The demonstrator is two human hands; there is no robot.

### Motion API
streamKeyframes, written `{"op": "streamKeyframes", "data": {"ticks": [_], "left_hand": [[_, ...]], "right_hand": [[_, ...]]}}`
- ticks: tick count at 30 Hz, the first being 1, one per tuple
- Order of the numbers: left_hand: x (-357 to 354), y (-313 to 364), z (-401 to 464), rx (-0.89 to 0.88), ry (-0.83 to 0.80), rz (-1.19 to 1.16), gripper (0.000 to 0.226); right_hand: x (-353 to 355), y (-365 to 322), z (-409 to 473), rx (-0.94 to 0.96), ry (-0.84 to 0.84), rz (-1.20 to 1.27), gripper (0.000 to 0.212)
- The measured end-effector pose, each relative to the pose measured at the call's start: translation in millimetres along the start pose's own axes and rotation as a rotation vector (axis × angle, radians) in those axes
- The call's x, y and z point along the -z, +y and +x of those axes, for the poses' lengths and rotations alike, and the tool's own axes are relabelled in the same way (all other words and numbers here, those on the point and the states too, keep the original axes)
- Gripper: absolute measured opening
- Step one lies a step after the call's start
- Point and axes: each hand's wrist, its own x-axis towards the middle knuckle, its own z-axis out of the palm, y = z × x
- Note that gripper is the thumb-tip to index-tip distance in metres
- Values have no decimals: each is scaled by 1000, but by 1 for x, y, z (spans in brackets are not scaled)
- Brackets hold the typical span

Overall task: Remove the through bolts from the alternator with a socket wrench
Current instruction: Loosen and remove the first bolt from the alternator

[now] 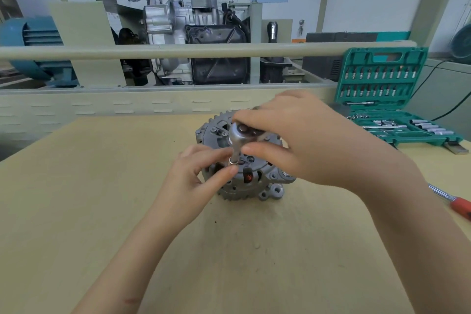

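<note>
A grey alternator [254, 183] stands on the wooden table [102, 186], near its middle. A chrome socket wrench [238, 135] stands on top of it, its socket [234, 159] pointing down onto the housing. My right hand [305, 135] grips the ratchet head from the right, thumb below and fingers over the top. My left hand [201, 173] pinches the lower end of the socket between thumb and fingertips. The bolt under the socket is hidden.
An open green socket set case [382, 99] sits at the back right with several bits and sockets. A red-handled tool [458, 205] lies at the right edge. Behind a beige rail [178, 51] stands an engine display [193, 41].
</note>
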Motion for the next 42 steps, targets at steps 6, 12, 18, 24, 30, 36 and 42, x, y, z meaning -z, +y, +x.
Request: {"op": "streamKeyframes", "data": {"ticks": [6,12,18,24,30,36,42], "left_hand": [[-5,2,-1,-85,112,180,4],[-13,4,0,-149,226,305,15],[-8,2,-4,-152,143,202,28],[-13,1,-2,-162,233,295,10],[-14,0,-2,-148,220,269,17],[-12,-2,-4,-157,151,236,26],[-16,-3,-3,-156,237,288,7]], "right_hand": [[1,-1,0,-24,5,29,48],[3,-4,-3,-75,26,-80,47],[3,-2,-2,-2,-45,23,52],[2,-2,-1,-87,29,-55,60],[-1,-4,0,-62,25,-43,54],[-1,-1,-2,35,-18,105,37],[-1,1,1,-48,65,39,59]]}}
